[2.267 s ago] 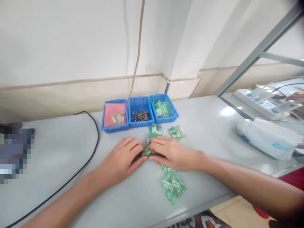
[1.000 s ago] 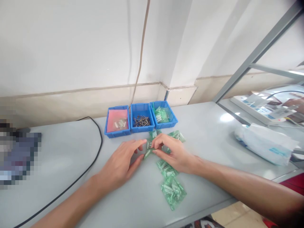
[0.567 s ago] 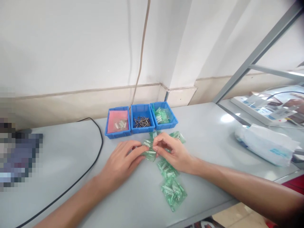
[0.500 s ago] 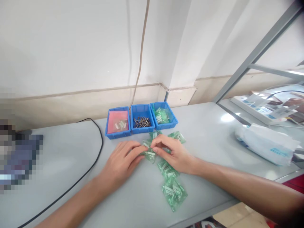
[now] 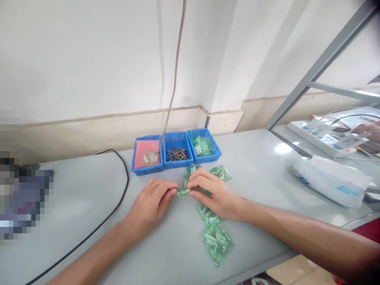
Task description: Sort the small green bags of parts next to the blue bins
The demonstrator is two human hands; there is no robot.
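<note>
A small green plastic bag (image 5: 182, 192) with pale pieces inside is pinched between my two hands, just above the grey table. My left hand (image 5: 152, 200) closes thumb and fingers on its left edge. On the opposite edge are the fingertips of my right hand (image 5: 212, 194), also closed. Below my right hand lie a bag of pieces (image 5: 208, 213), partly covered, and a fuller green bag (image 5: 218, 243). Behind the right hand another green bag (image 5: 221, 172) rests flat. One more bag (image 5: 193, 170) shows partly behind my fingers.
Three blue bins stand in a row: one with pink sheet (image 5: 147, 152) and pale pieces, one with screws (image 5: 177, 154), one with green bags (image 5: 202, 144). A black cable (image 5: 126, 184) curves along the left. A white plastic package (image 5: 332, 180) lies right, beside a metal frame (image 5: 320, 65).
The green bag between my hands has been lifted and tilted edge-on. My left fingers have drawn back slightly and now pinch its edge. The other bags have stayed put.
</note>
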